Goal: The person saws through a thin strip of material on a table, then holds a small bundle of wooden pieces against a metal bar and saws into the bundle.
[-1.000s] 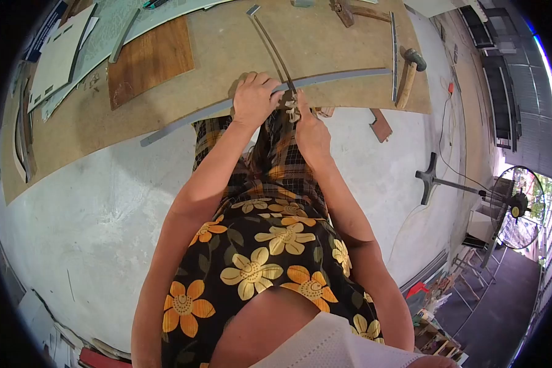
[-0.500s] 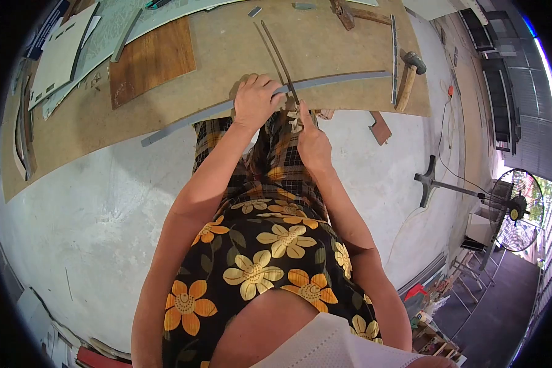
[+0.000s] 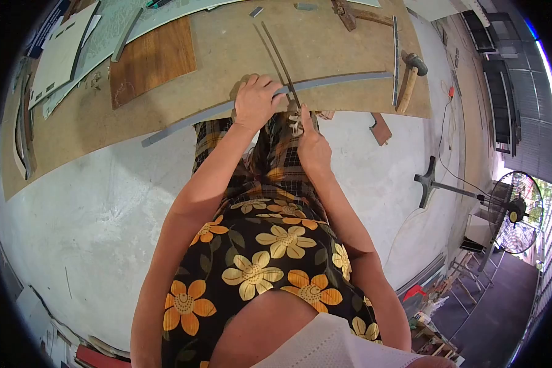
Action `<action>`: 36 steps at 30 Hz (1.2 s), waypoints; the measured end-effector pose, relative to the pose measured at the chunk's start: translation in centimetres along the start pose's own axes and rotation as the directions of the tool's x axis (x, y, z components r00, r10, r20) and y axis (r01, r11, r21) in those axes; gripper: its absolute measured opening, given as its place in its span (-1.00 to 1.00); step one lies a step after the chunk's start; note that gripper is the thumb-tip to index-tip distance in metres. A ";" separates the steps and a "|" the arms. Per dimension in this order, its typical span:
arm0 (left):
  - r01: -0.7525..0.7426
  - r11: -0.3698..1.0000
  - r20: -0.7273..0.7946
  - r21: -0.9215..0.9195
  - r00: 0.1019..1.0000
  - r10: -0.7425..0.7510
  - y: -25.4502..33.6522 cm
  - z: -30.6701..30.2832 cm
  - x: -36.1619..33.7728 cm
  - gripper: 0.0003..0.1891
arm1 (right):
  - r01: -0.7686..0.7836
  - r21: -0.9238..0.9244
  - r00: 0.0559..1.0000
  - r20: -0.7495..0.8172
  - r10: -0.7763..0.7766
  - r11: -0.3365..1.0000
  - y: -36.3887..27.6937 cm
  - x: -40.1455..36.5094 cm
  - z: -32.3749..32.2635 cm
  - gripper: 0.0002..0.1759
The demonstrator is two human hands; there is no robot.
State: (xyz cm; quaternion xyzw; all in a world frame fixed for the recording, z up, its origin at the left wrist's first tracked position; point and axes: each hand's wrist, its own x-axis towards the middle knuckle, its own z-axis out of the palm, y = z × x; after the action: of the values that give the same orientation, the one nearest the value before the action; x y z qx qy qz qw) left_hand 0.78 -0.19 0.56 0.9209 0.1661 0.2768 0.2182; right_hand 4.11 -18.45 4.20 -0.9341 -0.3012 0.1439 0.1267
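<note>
A long grey strip [image 3: 196,116] lies along the near edge of the brown table, its left end jutting past the edge. My left hand [image 3: 257,102] grips the strip near its middle, fingers curled over it. Just right of that, a thin dark blade-like tool [image 3: 278,56] crosses over the strip and points away from me. My right hand [image 3: 313,144] is closed around the tool's near end, which has pale wrapping, with the index finger stretched along it.
On the table [image 3: 227,43] are a wooden panel [image 3: 154,61], white boards [image 3: 64,55], a hammer [image 3: 409,83], another hammer [image 3: 345,15] and a narrow metal strip [image 3: 395,61]. A brown offcut [image 3: 380,129] is on the floor; a fan [image 3: 515,208] stands at right.
The tool and my right hand have shifted very slightly toward me. My left hand stays in place on the strip.
</note>
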 end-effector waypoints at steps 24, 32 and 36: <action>0.008 1.000 -0.013 -0.003 1.000 -0.008 0.0 0.2 -0.2 -0.80 | 0.084 0.094 0.994 -0.071 -0.077 0.992 1.0 -1.4 -0.5 -0.25; 0.011 1.000 0.006 -0.012 1.000 -0.011 0.2 0.0 0.0 -0.80 | 0.043 0.009 0.999 0.007 -0.043 0.999 -0.3 0.5 -1.2 -0.19; 0.024 1.000 0.007 -0.012 1.000 -0.024 0.1 0.1 -0.1 -0.80 | 0.088 0.033 0.995 -0.039 -0.087 0.996 1.2 -1.0 -0.8 -0.19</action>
State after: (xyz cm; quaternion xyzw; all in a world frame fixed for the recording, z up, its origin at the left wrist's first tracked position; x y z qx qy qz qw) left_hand 0.74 -0.35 0.47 0.9184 0.1748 0.2721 0.2278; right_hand 4.20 -20.07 4.73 -0.9202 -0.3368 0.1260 0.1548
